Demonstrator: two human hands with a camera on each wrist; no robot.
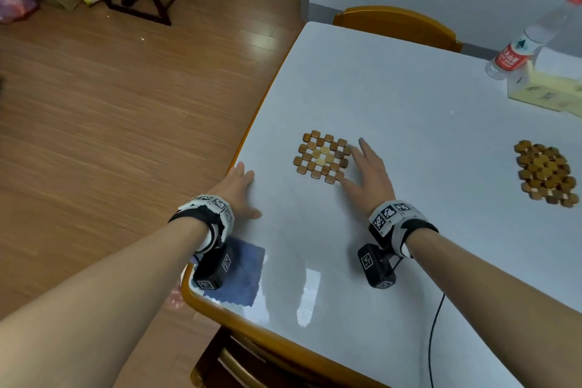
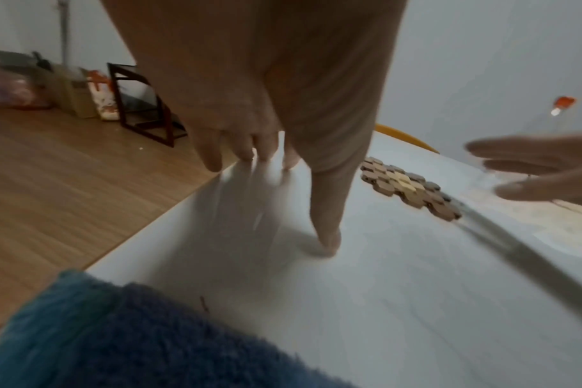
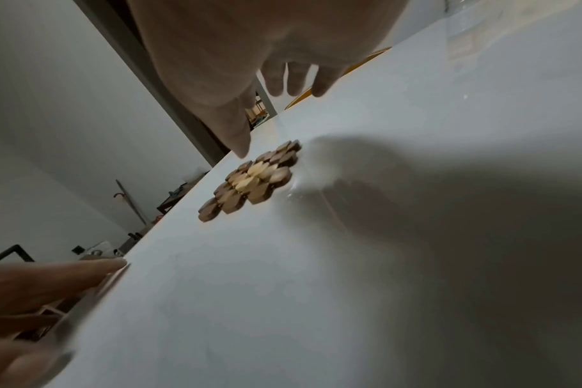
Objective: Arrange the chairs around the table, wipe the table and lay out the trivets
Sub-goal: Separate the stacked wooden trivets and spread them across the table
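Note:
A square wooden trivet (image 1: 322, 156) of small brown blocks lies flat on the white table (image 1: 393, 104) near its left edge; it also shows as the trivet (image 2: 411, 189) and the trivet (image 3: 251, 182) in the wrist views. My right hand (image 1: 367, 172) hovers just right of it with fingers spread and straight, holding nothing. My left hand (image 1: 241, 189) rests flat on the table's left edge, fingers straight. A second trivet (image 1: 546, 173) lies at the right. A blue cloth (image 1: 239, 274) lies under my left wrist at the near corner.
An orange wooden chair (image 1: 396, 25) is tucked in at the table's far end, another chair (image 1: 239, 359) at the near edge. A water bottle (image 1: 529, 41) and a yellow tissue box (image 1: 548, 85) stand at the far right. A black cable (image 1: 436, 340) hangs from my right wrist.

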